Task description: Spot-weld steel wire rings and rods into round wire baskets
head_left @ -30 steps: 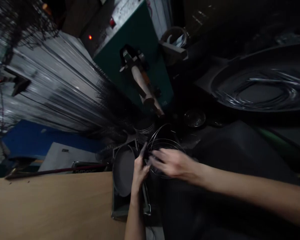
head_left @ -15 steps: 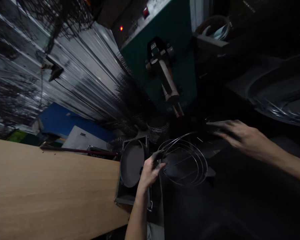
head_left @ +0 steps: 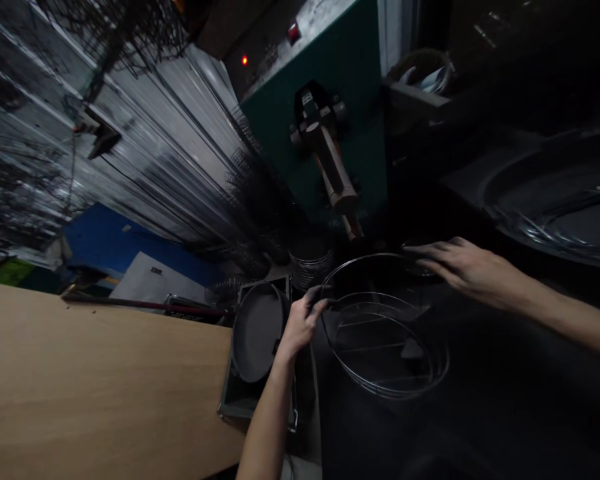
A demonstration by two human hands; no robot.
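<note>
Left hand [head_left: 303, 327]: fingers [head_left: 316, 305] curled, grasping near edge of thin steel wire hoops [head_left: 380, 254]. Right hand [head_left: 473, 270]: fingers [head_left: 430, 249] spread, released, just beside far edge of hoops. Hoops, round and shiny, lie on dark matt surface [head_left: 480, 407]. Left of them, smooth grey round plate [head_left: 257, 331] in metal frame, then pale wooden worktop [head_left: 90, 380]. Far, stacked wire rings [head_left: 310, 263].
</note>
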